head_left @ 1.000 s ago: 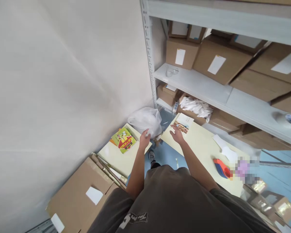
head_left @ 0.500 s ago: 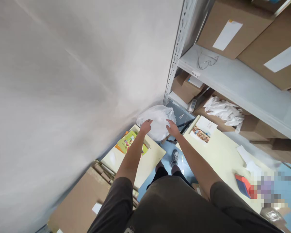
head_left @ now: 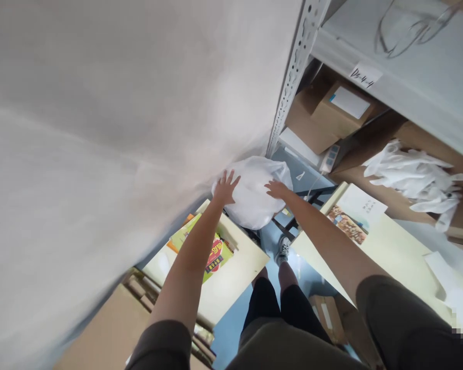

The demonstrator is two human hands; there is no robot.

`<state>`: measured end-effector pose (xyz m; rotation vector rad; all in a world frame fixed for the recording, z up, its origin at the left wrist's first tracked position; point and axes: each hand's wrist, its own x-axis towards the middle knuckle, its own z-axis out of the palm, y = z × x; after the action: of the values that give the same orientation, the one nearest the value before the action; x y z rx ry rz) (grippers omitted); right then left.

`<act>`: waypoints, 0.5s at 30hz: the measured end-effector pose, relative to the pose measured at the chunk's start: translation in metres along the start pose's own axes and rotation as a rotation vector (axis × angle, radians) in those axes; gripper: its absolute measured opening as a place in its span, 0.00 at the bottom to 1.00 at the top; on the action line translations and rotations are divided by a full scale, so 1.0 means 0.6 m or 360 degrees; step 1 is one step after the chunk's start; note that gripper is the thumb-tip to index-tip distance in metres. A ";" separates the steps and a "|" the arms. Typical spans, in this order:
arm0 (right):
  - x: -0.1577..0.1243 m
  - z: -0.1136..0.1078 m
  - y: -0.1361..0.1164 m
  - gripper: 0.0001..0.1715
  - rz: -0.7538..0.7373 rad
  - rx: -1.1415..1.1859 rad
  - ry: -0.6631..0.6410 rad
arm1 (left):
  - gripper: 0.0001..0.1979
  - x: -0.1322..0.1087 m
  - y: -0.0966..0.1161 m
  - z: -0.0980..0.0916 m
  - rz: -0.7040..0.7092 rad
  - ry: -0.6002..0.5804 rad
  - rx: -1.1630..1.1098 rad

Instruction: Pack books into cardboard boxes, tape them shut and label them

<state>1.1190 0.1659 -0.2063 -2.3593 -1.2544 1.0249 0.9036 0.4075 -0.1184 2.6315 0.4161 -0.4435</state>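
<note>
A full white plastic bag (head_left: 254, 198) sits in the corner between the wall and the metal shelving. My left hand (head_left: 226, 186) lies on its left side with the fingers spread. On the bag's right side rests my right hand (head_left: 277, 188), fingers flat against the plastic. Neither hand grips anything. Both arms reach forward over two pale tabletops.
A colourful green booklet (head_left: 216, 254) lies on the left table (head_left: 235, 277). A picture book (head_left: 353, 216) rests on the right table (head_left: 393, 252). The grey shelf upright (head_left: 291, 77) stands by the wall. Cardboard boxes (head_left: 332, 110) and white gloves (head_left: 416, 174) fill the lower shelf. My shoe (head_left: 283, 247) shows on the blue floor.
I have leaned further toward the corner. Both hands moved from just at the bag to flat on its sides, the left fingers now spread wide.
</note>
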 end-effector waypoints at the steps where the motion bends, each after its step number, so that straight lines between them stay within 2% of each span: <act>1: 0.016 -0.006 0.020 0.34 0.0050 -0.0016 0.0042 | 0.64 0.006 -0.004 0.005 0.0003 0.0005 -0.0014; 3: 0.043 -0.020 0.060 0.46 0.0127 -0.0004 0.0192 | 0.64 0.020 -0.012 0.017 -0.0004 -0.0027 -0.0017; 4: 0.054 -0.026 0.078 0.48 0.0160 0.0013 0.0257 | 0.64 0.027 -0.015 0.023 -0.0018 -0.0064 -0.0006; 7: 0.066 -0.037 0.108 0.48 0.0191 0.0028 0.0336 | 0.64 0.050 -0.014 0.037 -0.0084 -0.0152 0.0013; 10: 0.042 -0.030 0.093 0.42 0.0007 -0.0049 0.0233 | 0.58 0.064 0.004 0.038 -0.0093 -0.0047 -0.0018; 12: 0.013 -0.018 0.065 0.34 -0.0147 -0.0065 0.0128 | 0.47 0.063 0.021 0.031 -0.0049 0.0078 -0.0059; 15: -0.015 0.010 0.018 0.21 -0.0175 0.0046 0.0056 | 0.34 0.044 0.046 0.014 0.0026 0.0227 -0.0169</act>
<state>1.1180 0.1516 -0.2122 -2.2500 -1.3311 0.9571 0.9354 0.3856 -0.1253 2.5695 0.4498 -0.2222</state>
